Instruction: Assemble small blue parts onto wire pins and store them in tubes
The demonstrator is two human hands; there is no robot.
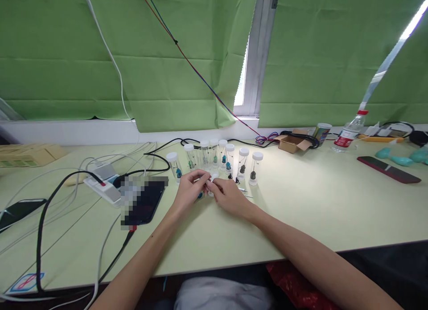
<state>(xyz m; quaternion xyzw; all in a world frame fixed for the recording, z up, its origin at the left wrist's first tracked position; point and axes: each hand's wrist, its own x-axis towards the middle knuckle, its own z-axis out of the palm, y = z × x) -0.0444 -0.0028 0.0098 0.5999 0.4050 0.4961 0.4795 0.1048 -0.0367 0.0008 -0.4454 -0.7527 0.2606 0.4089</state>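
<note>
The left hand [193,185] and right hand [231,196] meet above the table [317,198], fingertips drawn together at a clear tube [214,173]; what exactly they pinch is hidden, so I cannot tell. The tube sits between them, about equally near both, its long axis unclear behind the fingers. Capped tubes [243,164] stand just beyond, toward the table's back edge.

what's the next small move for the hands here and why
Perhaps draw both hands slightly back: the left hand and right hand meet at the fingertips close in front of the upright white-capped tubes, so a forward nudge might tip one over.
</note>
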